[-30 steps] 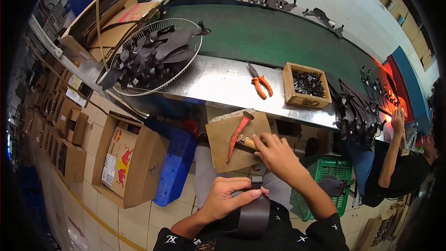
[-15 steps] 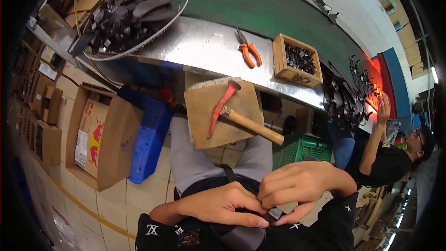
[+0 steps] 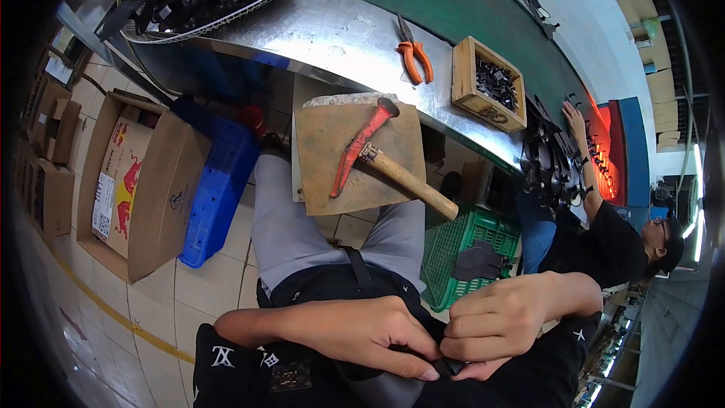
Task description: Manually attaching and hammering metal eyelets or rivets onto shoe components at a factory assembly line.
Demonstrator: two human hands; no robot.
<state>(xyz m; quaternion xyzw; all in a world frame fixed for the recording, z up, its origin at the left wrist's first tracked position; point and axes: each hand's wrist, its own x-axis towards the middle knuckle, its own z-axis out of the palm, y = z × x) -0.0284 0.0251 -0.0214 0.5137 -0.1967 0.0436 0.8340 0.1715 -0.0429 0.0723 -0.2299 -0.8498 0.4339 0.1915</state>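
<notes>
Close to my body, my left hand [image 3: 355,332] pinches a dark, smooth, leather-like piece [image 3: 377,387] between thumb and fingers. My right hand [image 3: 502,321] is closed against it, gripping the small black end [image 3: 453,366] of the piece; the fingers cover most of that end. Beyond my hands, a hammer [image 3: 408,179] with a red head and wooden handle lies on a worn brown board [image 3: 317,143] in front of my lap. Orange-handled pliers [image 3: 414,57] and a wooden box [image 3: 491,112] of small black metal clips rest on the metal bench edge.
A wire basket [image 3: 219,26] heaped with dark pieces stands far left on the bench [image 3: 325,38]. Below are a cardboard box [image 3: 158,234], a blue crate [image 3: 219,189] and a green crate [image 3: 442,257]. On the right, a person [image 3: 604,234] reaches over stacked dark straps [image 3: 547,151].
My right hand has closed further over the small black end, hiding it more. The view has shifted slightly. The other person's hand has come down from mid-air onto the bench.
</notes>
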